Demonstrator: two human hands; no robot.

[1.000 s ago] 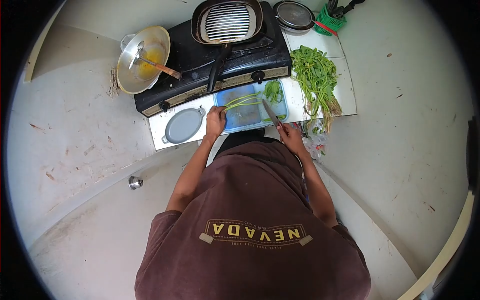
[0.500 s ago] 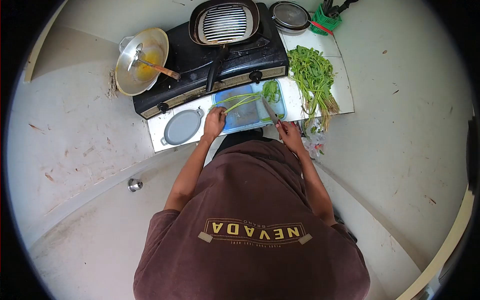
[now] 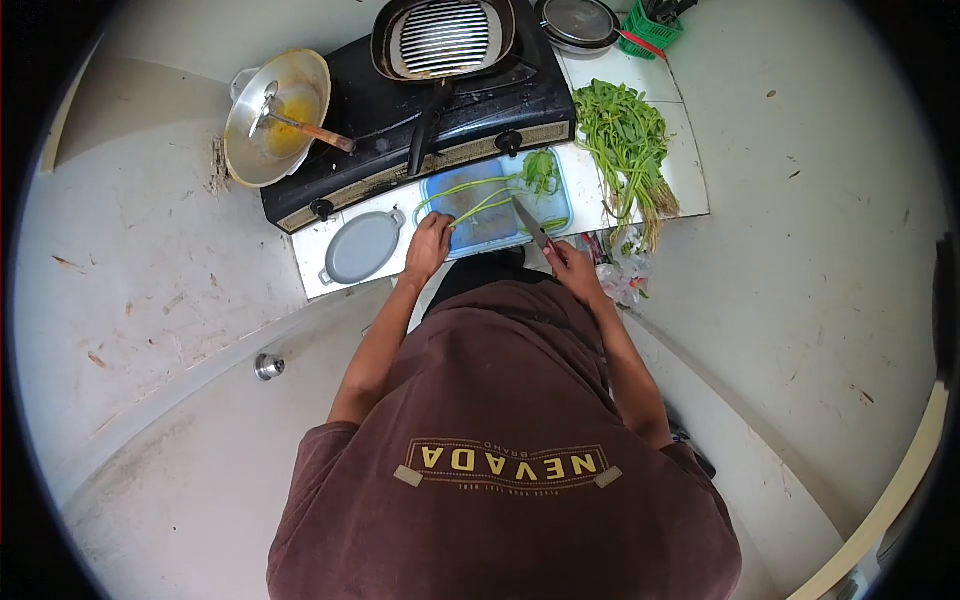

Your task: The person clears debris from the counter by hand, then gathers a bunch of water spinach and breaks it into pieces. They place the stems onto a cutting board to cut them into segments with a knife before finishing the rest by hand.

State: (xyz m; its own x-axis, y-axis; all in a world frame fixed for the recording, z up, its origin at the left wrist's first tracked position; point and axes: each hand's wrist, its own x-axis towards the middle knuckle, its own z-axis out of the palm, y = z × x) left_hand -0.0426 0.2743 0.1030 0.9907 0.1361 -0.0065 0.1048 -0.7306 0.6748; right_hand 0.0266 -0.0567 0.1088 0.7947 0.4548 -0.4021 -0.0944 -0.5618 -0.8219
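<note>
My left hand [image 3: 430, 243] is closed on green stems [image 3: 482, 208] at the lower left of a blue tray [image 3: 490, 238]. The stems stretch to the right across the tray. In my right hand [image 3: 570, 266] is a knife [image 3: 531, 222], its blade pointing up and left over the tray, with the tip close to the stems. Cut leafy greens [image 3: 541, 172] lie in the tray's right part. A large bunch of leafy greens with roots [image 3: 622, 135] rests on the white tiles to the right.
Behind the tray stands a black stove [image 3: 360, 170] with a grill pan [image 3: 446, 75]. A wok [image 3: 237, 135] holding a ladle is at the left. A grey oval plate [image 3: 362, 247] lies left of the tray. A green basket [image 3: 650, 32] and a plastic bag [image 3: 625, 275] are at the right.
The whole view has shifted slightly, with the stove and counter a little higher in the frame. Both hands keep their holds, and the knife tip stays near the stems.
</note>
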